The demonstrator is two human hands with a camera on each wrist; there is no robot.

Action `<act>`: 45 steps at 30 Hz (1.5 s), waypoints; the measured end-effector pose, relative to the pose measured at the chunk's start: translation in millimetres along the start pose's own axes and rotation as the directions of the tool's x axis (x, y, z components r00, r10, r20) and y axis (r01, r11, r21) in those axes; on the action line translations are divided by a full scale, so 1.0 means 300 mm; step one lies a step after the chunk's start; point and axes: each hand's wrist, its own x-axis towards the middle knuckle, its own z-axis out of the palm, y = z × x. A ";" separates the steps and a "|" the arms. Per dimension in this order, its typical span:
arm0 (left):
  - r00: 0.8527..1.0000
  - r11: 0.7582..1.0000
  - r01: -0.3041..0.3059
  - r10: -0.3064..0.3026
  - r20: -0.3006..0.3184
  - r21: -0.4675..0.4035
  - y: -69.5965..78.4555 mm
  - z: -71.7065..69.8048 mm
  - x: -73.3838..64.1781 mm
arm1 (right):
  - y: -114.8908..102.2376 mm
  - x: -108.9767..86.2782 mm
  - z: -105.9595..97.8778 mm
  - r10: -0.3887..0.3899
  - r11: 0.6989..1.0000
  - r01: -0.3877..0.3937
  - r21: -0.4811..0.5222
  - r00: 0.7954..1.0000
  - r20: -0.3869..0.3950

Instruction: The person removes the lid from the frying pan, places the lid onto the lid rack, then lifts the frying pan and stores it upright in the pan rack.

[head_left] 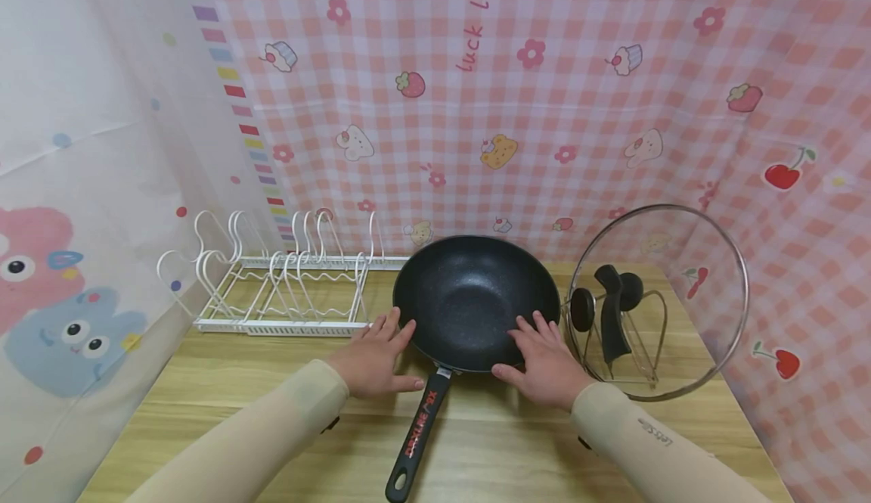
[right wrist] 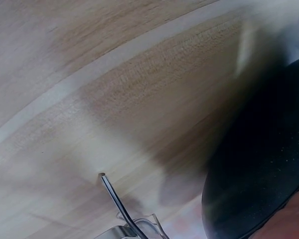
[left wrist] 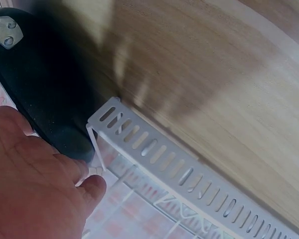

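A black wok [head_left: 476, 291] sits on the wooden table, its long black handle [head_left: 416, 442] with red lettering pointing toward me. My left hand [head_left: 374, 355] is at the wok's left rim with fingers spread and the thumb near the handle's base. On the opposite side, my right hand [head_left: 544, 367] lies at the right rim, fingers also spread. Neither hand curls round anything. In the left wrist view, the left hand [left wrist: 35, 174] overlaps the wok's dark side [left wrist: 50, 79] beside the rack. Only a bit of the right hand [right wrist: 289, 219] shows in the right wrist view.
Left of the wok stands a white wire rack [head_left: 292, 330] with upright loops, its end close to the wok. To the right, a clear lid with a metal rim [head_left: 746, 284] leans upright in a wire stand [head_left: 663, 321] with black parts [head_left: 612, 321]. Patterned cloth [head_left: 476, 110] hangs behind.
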 end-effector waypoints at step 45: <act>1.000 0.999 0.024 -0.025 0.015 0.046 -0.005 -0.019 0.008 | -0.014 0.003 0.007 -0.007 1.000 0.006 0.026 1.000 0.027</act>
